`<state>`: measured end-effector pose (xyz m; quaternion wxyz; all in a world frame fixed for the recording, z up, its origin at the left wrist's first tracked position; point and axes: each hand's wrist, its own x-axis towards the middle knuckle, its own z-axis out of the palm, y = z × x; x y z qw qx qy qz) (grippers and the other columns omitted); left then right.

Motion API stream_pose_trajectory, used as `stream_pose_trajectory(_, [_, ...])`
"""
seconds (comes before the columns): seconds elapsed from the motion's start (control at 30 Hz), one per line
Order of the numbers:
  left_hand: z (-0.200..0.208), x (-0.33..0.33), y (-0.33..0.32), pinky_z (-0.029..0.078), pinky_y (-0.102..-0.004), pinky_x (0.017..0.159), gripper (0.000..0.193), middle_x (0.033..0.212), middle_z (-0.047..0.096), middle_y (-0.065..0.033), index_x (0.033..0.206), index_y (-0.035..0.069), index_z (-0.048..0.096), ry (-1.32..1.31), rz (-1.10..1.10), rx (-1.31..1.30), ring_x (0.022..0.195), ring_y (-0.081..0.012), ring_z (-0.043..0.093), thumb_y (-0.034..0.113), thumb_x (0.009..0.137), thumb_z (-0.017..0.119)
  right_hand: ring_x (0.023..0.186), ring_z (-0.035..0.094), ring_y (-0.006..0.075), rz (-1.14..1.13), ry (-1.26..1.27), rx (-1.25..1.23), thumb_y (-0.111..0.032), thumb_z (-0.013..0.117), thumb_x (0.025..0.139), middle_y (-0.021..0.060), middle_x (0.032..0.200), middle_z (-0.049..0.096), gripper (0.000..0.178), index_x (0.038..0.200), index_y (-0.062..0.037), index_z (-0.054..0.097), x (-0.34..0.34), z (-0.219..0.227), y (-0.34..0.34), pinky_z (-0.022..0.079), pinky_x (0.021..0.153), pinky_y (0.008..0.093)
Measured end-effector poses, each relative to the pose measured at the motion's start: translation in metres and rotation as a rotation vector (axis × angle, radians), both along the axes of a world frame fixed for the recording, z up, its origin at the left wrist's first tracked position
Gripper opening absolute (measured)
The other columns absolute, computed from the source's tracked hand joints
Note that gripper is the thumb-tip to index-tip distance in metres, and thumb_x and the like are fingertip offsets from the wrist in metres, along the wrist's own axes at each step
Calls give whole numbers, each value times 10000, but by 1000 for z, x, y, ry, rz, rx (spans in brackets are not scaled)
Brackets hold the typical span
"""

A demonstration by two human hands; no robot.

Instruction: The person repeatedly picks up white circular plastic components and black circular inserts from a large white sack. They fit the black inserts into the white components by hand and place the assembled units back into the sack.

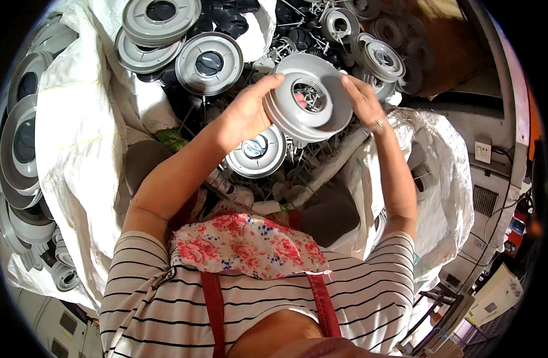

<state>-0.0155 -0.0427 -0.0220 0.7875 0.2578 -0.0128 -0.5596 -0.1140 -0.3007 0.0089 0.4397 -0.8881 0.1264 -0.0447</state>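
Observation:
Between my two hands is a round grey plastic housing (314, 119) with stepped outer walls and a threaded hole in its middle. Its open side faces up towards me. My left hand (250, 110) grips the left side, thumb on the rim; a fingertip shows through the central hole. On the right rim, my right hand (363, 101) is closed round the edge, its other fingers mostly hidden behind the wall. Just below the housing lies a grey disc with a dark centre (256, 152), partly covered by my left wrist. Another such disc (209, 64) rests beyond my left forearm.
Stacked grey discs (160, 24) stand at the far left, with small screw-like pieces (283, 48) and black caps (226, 21) behind. White woven sacks (77, 137) flank me, the right one (441, 179) beside a panel with a socket (482, 152). More grey rings (384, 59) lie far right.

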Motion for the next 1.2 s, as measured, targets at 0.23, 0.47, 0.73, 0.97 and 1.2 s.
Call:
stream_pose_trajectory(0.23, [8,27,20,509,-316,783,342,1007,618,-86,1170,-12,530,-475,303,290,903,-156,609,101,858,617,1014,606,370,-133,613,-537,-486,662,792,222,1076,637,563,1038,20,642,100,-162,-14,487,865,408])
stream_pose_trajectory(0.47, [-12,26,18,506,-286,754,521,1000,614,-119,1137,-61,495,-512,515,454,870,-154,603,177,762,768,1051,599,344,-125,743,-598,-326,685,736,246,1130,607,471,1060,12,638,108,-163,-4,492,896,403])
stream_pose_trajectory(0.73, [3,6,12,474,-307,809,262,1011,639,-66,1040,23,637,-110,168,285,895,-141,593,217,865,666,754,630,347,-59,-119,-243,-150,558,900,210,851,643,213,1007,27,609,40,-5,60,494,685,357])
stream_pose_trajectory(0.97, [9,-18,13,531,-354,821,401,1052,609,-70,1180,9,544,-134,85,-25,957,-167,607,240,874,660,886,588,370,34,-8,-400,-471,770,693,207,926,557,644,1104,-1,609,9,27,93,486,774,390])
stream_pose_trajectory(1.2, [9,-11,23,565,-342,775,460,1061,578,-87,1214,-14,500,-215,-61,-46,956,-175,606,250,873,661,998,544,378,355,77,-455,-218,818,582,190,1093,513,743,1229,-23,509,-4,62,107,474,881,404])
